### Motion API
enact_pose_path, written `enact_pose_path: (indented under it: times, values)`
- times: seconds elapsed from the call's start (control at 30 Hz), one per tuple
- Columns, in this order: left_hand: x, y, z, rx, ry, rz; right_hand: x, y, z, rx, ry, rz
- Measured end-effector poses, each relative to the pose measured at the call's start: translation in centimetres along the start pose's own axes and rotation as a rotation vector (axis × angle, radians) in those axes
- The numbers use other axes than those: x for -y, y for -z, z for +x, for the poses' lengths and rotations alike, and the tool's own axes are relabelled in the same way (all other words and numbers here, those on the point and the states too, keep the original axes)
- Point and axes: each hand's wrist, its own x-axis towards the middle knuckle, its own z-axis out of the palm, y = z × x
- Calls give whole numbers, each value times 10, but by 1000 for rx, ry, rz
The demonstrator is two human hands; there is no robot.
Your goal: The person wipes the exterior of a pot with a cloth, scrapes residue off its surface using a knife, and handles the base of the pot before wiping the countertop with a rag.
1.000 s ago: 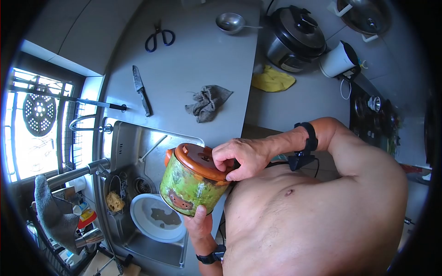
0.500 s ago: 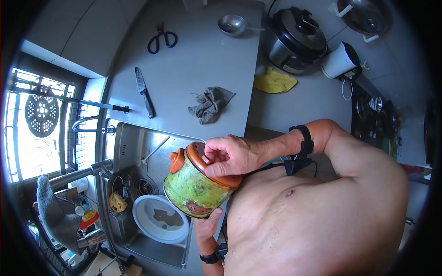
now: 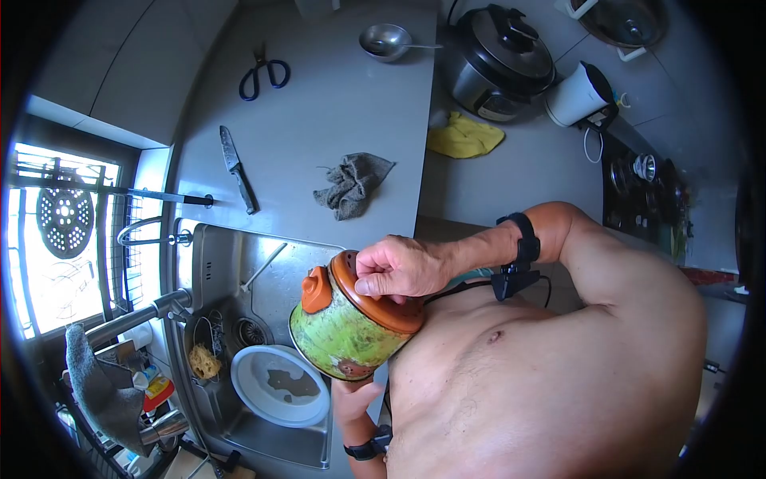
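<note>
- Compared with 1.0 s ago, the green pot [image 3: 355, 339] has turned, bringing its orange knob-like part [image 3: 316, 291] further into view; the left thumb, earlier on its side, now lies at its lower edge.
- Right hand [image 3: 403, 267]: fingers curled in against the pot's orange top [image 3: 391, 317], thumb alongside. I cannot tell whether they grip anything there.
- Left hand [image 3: 355, 399]: holding the pot from below, partly hidden by it.
- Position of the pot: tilted, held up near the person's torso [image 3: 511, 375], over the near side of the sink [image 3: 263, 439].
- Inside the sink: 1 white basin [image 3: 249, 379] with some liquid in it, and 1 yellowish sponge [image 3: 205, 362] near the window side.
- On the gray counter [image 3: 319, 120]: 1 crumpled gray cloth [image 3: 353, 185], 1 knife [image 3: 237, 170], 1 pair of scissors [image 3: 263, 78] and 1 metal ladle [image 3: 384, 42].
- On the adjoining surface: 1 yellow cloth [image 3: 465, 137] beside 1 lidded cooker [image 3: 499, 60], with 1 white kettle [image 3: 576, 94] near it.
</note>
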Motion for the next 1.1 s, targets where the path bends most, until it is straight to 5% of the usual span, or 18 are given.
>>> enact_pose_path:
  times: [0.1,0.2,0.77,0.97,1.0,1.1]
  values:
    - [-34,-17,15,-172,50,-588,-4,-3,-2,1,66,-29]
    - [-45,-12,23,-191,35,-109,-2,-11,-4,-53,225,-152]
    - [-50,-43,18,-209,-44,-37,22,-20,-18,-120,292,-169]
    - [-41,-19,7,-143,-114,-24,31,-3,-21,139,222,-106]
    - [-38,-19,5,-127,-126,-19,21,-2,-17,58,272,6]
    - [-33,-11,1,-107,-125,-21,12,29,7,-178,511,-379]
